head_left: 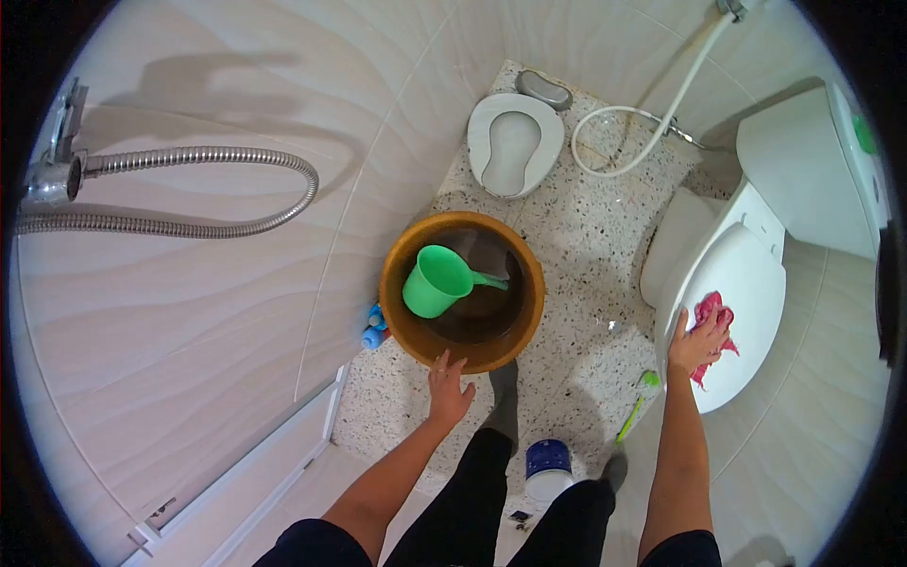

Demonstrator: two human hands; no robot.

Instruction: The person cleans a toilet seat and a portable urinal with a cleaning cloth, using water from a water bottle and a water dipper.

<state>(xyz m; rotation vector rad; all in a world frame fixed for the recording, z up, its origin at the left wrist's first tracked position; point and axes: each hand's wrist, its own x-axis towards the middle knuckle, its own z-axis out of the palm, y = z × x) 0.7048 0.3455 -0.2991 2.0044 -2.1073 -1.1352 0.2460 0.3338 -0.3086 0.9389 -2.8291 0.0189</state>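
Note:
My right hand (pixel 697 348) presses a crumpled red-pink cloth (pixel 710 310) against the closed white lid of the toilet (pixel 756 354), its fingers over the cloth. On the left, my left hand (pixel 451 389) holds nothing; its fingers are apart and the fingertips reach the near rim of a brown basin (pixel 399 331). Inside the basin, which holds water, a green dipper (pixel 436 283) lies with its handle pointing right.
A bedpan (pixel 482 142) lies by the back corner. A white hose (pixel 652 142) loops down the wall, and a metal shower hose (pixel 208 156) hangs at left. Near my feet are a blue-and-white tub (pixel 549 460) and a green brush (pixel 631 416). Blue bottles (pixel 374 335) stand beside the basin.

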